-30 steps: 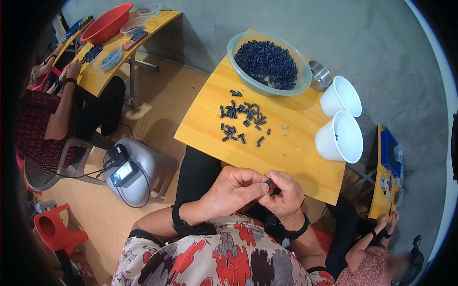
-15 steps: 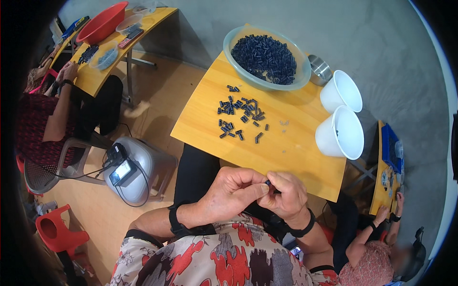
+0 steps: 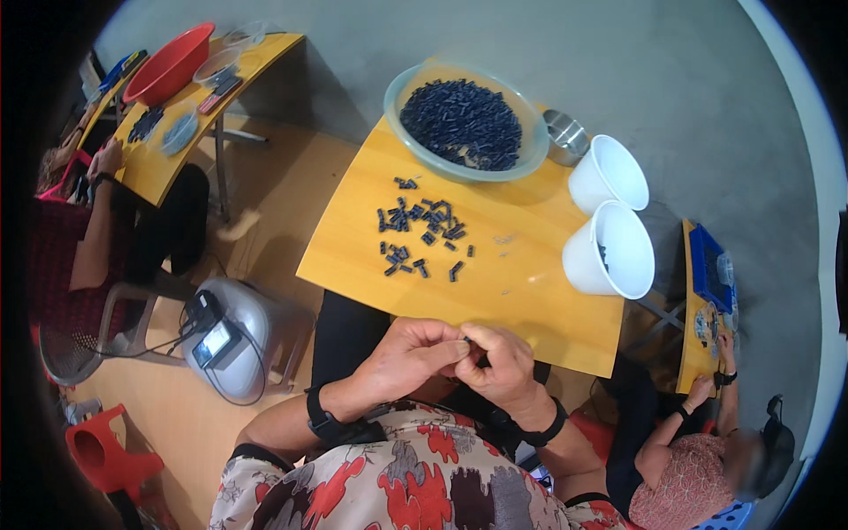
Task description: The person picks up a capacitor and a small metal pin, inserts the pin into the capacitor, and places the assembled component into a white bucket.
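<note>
My left hand [image 3: 408, 360] and my right hand [image 3: 502, 360] meet in front of the table's near edge, fingertips pinched together. Between them a small dark plastic piece [image 3: 467, 339] just shows; the fingers cover most of it. Beyond the hands, on the yellow table [image 3: 353, 252], lies a loose scatter of dark blue-black plastic pieces [image 3: 428, 238], short and block-like. Some tiny clear bits [image 3: 504, 239] rest to the right of that scatter. At the far side a wide translucent bowl [image 3: 406, 148] holds a big heap of similar dark pieces [image 3: 464, 124].
Two white buckets [image 3: 579, 265] stand along the table's right edge, the nearer with a few dark pieces inside. A metal bowl [image 3: 565, 137] sits behind them. A grey stool [image 3: 230, 358] with a device and cables is at left. Other people work at tables on both sides.
The whole view has shifted, so the table and buckets appear further left. My hands stay together, pinching the small dark piece with little change of grip.
</note>
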Tool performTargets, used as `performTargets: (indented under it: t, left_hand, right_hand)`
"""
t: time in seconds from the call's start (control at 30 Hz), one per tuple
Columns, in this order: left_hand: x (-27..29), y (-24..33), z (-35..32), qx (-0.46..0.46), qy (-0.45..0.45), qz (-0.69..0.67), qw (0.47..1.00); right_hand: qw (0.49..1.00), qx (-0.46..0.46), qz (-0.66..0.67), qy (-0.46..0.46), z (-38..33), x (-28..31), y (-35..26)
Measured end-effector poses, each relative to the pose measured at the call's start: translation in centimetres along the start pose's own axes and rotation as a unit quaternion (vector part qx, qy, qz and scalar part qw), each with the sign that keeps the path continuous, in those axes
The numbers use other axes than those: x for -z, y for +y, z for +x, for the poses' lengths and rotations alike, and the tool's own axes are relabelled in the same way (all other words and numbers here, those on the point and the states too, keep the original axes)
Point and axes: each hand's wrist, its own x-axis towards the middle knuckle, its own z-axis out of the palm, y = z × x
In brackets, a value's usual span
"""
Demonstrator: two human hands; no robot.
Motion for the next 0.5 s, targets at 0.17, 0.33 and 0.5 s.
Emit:
performTargets:
  t: [0.17, 0.33, 0.5]
  left_hand:
    - [0.9, -0.4, 0.4, 0.059, -0.001, -0.015, 0.998]
    - [2.4, -0.1, -0.1, 0.084, 0.002, -0.007, 0.996]
    - [3.0, -0.3, -0.5, 0.072, -0.006, -0.023, 0.997]
  right_hand:
    - [0.998, -0.045, -0.051, 0.013, 0.5, 1.8, 1.5]
    - [0.959, -0.131, -0.221, 0.121, 3.0, 7.9, 6.7]
    - [0.924, -0.171, -0.327, 0.104, 4.3, 12.3, 10.9]
